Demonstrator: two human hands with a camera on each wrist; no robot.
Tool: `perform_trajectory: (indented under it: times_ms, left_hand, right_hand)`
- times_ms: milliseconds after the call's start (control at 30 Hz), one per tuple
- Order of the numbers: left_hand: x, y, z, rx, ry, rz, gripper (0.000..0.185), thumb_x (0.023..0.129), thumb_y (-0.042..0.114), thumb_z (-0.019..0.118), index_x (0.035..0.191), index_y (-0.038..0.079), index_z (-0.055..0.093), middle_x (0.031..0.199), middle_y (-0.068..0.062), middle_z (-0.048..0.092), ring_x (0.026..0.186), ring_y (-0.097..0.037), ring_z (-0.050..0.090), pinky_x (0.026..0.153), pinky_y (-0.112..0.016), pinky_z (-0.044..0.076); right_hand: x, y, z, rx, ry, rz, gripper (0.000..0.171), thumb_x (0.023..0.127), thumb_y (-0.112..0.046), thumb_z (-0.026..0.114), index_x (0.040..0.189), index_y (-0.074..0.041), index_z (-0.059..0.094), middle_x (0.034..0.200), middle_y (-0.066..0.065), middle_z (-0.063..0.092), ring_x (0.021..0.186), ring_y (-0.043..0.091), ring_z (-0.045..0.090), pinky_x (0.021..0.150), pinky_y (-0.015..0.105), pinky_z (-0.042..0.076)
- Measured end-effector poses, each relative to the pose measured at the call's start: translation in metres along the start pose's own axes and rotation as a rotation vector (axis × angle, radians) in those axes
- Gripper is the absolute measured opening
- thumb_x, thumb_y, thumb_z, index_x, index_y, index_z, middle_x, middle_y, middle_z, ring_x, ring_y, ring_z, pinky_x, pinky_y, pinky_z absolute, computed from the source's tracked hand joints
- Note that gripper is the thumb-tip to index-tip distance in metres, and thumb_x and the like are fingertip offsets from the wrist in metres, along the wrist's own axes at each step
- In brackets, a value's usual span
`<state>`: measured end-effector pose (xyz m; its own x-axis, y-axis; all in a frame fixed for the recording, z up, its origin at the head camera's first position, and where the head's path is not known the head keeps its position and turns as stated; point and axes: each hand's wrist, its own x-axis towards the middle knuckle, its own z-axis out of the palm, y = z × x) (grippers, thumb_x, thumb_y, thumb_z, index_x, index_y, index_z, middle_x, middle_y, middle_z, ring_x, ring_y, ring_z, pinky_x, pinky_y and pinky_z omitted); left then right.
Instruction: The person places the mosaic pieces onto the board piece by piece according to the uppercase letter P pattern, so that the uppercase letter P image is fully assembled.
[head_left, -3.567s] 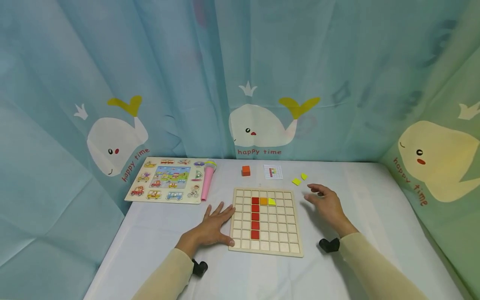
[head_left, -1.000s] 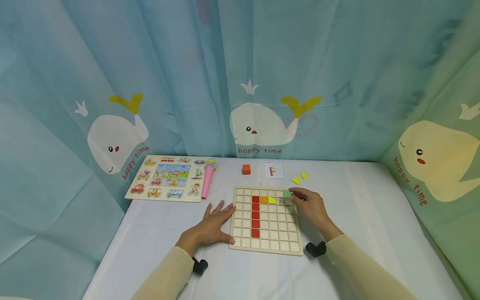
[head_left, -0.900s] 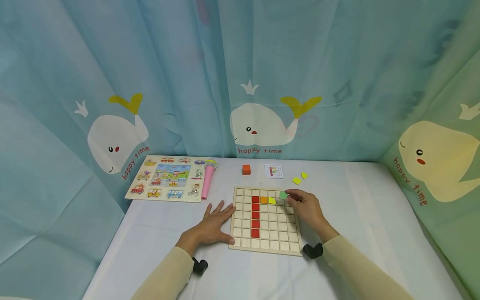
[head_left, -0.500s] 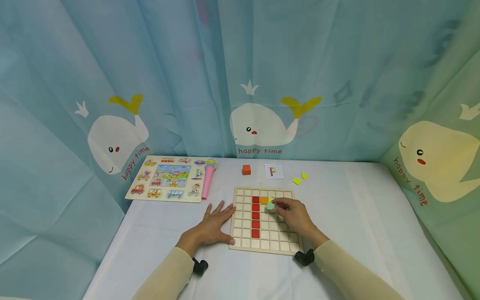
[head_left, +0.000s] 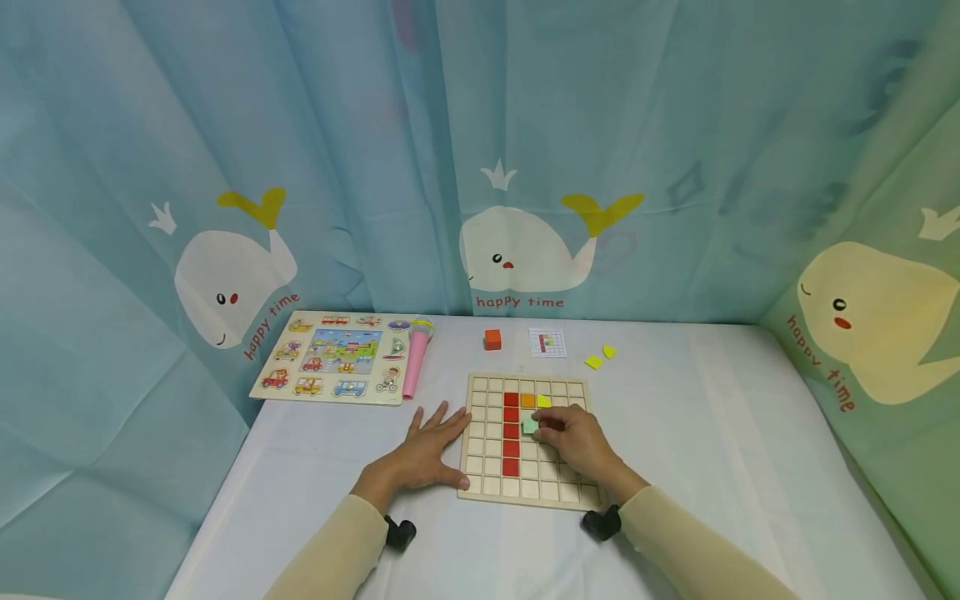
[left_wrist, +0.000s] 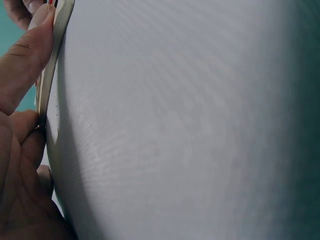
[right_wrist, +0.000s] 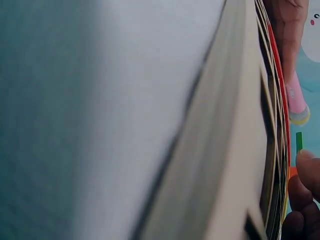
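A wooden grid board lies on the white table, with a column of red tiles, an orange tile and a yellow tile set in it. My right hand is over the board and pinches a green tile just right of the red column. In the right wrist view the green tile shows as a thin edge above my fingertips, beside the board's rim. My left hand lies flat on the table, fingers straight, touching the board's left edge.
An orange cube, a small pattern card and two yellow tiles lie behind the board. A picture puzzle board and a pink toy microphone sit at the back left. Whale-print curtains enclose the table.
My right hand picked up a green tile from the table's right side and carried it left and toward me over the board, to beside the red column. The left hand has stayed put.
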<state>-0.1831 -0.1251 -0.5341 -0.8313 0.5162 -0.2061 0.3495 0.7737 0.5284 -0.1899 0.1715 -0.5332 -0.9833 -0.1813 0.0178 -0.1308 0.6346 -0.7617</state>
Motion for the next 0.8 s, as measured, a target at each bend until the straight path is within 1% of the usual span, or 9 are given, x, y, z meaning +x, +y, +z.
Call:
perform_trajectory:
  times_ms: [133,367,633,800]
  left_hand:
    - [-0.0001,0.0000,0.0002,-0.005,0.002,-0.001,0.110,0.068,0.058,0.080,0.156,0.024,0.024,0.164,0.009,0.017,0.154,-0.022,-0.001,0.122,-0.052,-0.012]
    - [0.0003,-0.0012,0.0008,-0.006,0.005,0.005,0.110,0.068,0.058,0.080,0.156,0.024,0.024,0.164,0.009,0.017,0.154,-0.023,-0.001,0.122,-0.053,-0.011]
    - [-0.0001,-0.0002,-0.0002,-0.004,0.003,0.003,0.110,0.068,0.057,0.080,0.156,0.024,0.024,0.164,0.009,0.017,0.154,-0.022,-0.001,0.122,-0.052,-0.012]
    - [-0.0001,-0.0002,-0.0002,-0.009,0.003,0.004,0.110,0.068,0.057,0.080,0.156,0.023,0.024,0.164,0.008,0.017,0.154,-0.022,-0.001,0.122,-0.052,-0.012]
  right_hand:
    - [0.0003,0.0007,0.0023,-0.009,-0.001,-0.013,0.022,0.084,-0.015,0.075,0.107,-0.017,0.074,0.088,-0.005,0.066,0.082,0.013,0.050,0.071,0.024,0.045]
    - [0.0022,0.0029,0.0060,-0.065,-0.008,-0.064,0.021,0.082,-0.015,0.078,0.103,-0.017,0.076,0.101,-0.005,0.072,0.088,0.012,0.051,0.078,0.029,0.045]
    - [0.0011,-0.0009,0.0053,-0.105,-0.013,-0.072,0.020,0.081,-0.014,0.078,0.101,-0.016,0.077,0.100,-0.005,0.073,0.089,0.013,0.052,0.079,0.031,0.045]
    - [0.0011,-0.0016,0.0045,-0.109,-0.020,-0.080,0.021,0.080,-0.015,0.079,0.100,-0.015,0.077,0.095,-0.005,0.072,0.088,0.013,0.051,0.079,0.030,0.044]
